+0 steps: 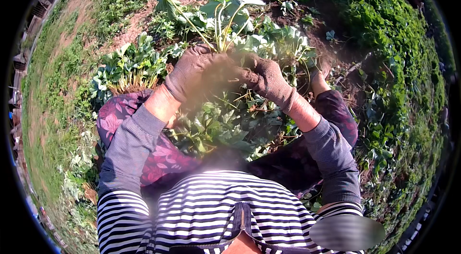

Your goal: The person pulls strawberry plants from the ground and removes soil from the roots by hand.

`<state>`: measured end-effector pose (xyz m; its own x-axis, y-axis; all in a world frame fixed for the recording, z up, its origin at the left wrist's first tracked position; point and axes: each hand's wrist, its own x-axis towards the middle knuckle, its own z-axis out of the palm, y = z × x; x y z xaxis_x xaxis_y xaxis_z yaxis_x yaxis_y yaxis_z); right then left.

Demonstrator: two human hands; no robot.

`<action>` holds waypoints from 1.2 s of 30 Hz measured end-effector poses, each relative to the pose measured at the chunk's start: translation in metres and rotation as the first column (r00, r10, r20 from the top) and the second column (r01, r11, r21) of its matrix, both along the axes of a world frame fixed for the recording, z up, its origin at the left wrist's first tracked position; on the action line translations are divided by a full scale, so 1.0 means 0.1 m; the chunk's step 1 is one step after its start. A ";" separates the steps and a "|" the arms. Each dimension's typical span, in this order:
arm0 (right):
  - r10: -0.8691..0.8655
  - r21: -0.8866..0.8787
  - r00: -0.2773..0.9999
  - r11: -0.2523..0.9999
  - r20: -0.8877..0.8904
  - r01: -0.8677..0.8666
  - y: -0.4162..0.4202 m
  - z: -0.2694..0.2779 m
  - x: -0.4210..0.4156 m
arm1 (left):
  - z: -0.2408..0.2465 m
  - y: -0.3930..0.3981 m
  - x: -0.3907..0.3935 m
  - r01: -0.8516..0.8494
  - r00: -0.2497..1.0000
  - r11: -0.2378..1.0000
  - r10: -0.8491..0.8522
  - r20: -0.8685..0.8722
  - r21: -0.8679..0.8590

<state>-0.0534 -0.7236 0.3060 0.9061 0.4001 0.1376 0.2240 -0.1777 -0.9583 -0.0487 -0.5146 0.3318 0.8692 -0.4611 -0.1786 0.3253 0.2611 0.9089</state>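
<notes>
My left hand (pixel 194 68), in a soil-stained knit glove, grips a leafy plant (pixel 221 19) low on its pale stalks. The broad green leaves stand upright above the fist. Close by on the right is my right hand (pixel 268 77), gloved and caked with soil, its fingers bent toward the plant's base. A blurred patch covers the space between both hands, so the roots and whatever the right fingers touch are hidden. Beside my left knee lies a bundle of leafy plants (pixel 131 68), stalks side by side, with brownish bases toward me. Loose leafy plants (pixel 216 124) lie between my legs.
More uprooted plants (pixel 288 43) lie just beyond my right hand. My bare foot (pixel 321 72) rests on dark soil (pixel 324 19) at the right. A dense green bed (pixel 399 59) runs along the right side. Grass and weeds (pixel 54 109) spread to the left.
</notes>
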 end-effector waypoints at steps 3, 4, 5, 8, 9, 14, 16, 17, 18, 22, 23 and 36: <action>0.208 0.224 0.902 0.966 -0.379 -0.129 0.02 0.12 -0.13 | -0.12 -0.07 -0.06 -0.036 0.998 0.994 0.030 -0.054 -0.105; 0.191 0.334 0.852 0.942 -0.487 -0.020 0.10 0.21 -0.21 | -0.19 0.00 -0.04 0.053 0.994 0.994 -0.062 -0.092 -0.094; 0.132 0.272 0.904 0.962 -0.406 -0.019 0.10 0.19 -0.20 | -0.25 0.03 -0.02 0.055 0.995 0.995 -0.061 -0.080 -0.078; -0.049 -0.187 0.998 0.981 -0.031 0.043 -0.02 0.07 -0.12 | 0.05 -0.18 -0.05 -0.008 0.996 1.000 0.006 -0.092 -0.018; -0.104 -0.306 0.926 0.925 0.362 0.224 0.01 0.10 -0.10 | -0.09 -0.15 -0.03 -0.008 0.997 0.990 -0.004 0.080 0.143; 0.232 -0.741 0.787 0.558 0.572 0.374 0.11 -0.04 -0.25 | -0.38 -0.22 -0.11 -0.167 0.985 0.981 0.170 -0.020 0.096; 0.265 -0.721 0.752 0.585 0.603 0.372 0.17 -0.01 -0.28 | -0.38 -0.19 -0.14 -0.181 0.980 0.977 0.189 -0.062 0.111; 0.285 -0.698 0.726 0.620 0.626 0.358 0.17 0.04 -0.30 | -0.43 -0.16 -0.12 -0.164 0.981 0.980 0.174 -0.083 0.110; 0.235 -0.669 0.805 0.701 0.544 0.247 0.16 0.10 -0.29 | -0.42 -0.14 -0.10 -0.146 0.982 0.984 0.157 -0.101 0.106; 0.049 -0.409 0.910 0.902 0.412 0.136 0.03 0.18 -0.14 | -0.41 -0.07 -0.06 -0.038 0.990 0.951 -0.005 0.137 0.307; 0.000 -0.403 0.902 0.895 0.432 0.193 0.01 0.20 -0.08 | -0.45 -0.04 -0.05 -0.065 0.928 0.898 -0.107 0.358 0.435; 0.634 -0.529 0.648 0.408 -0.423 -0.744 0.36 -0.68 -0.81 | -0.13 0.19 0.29 -0.462 0.885 0.887 0.460 0.069 0.006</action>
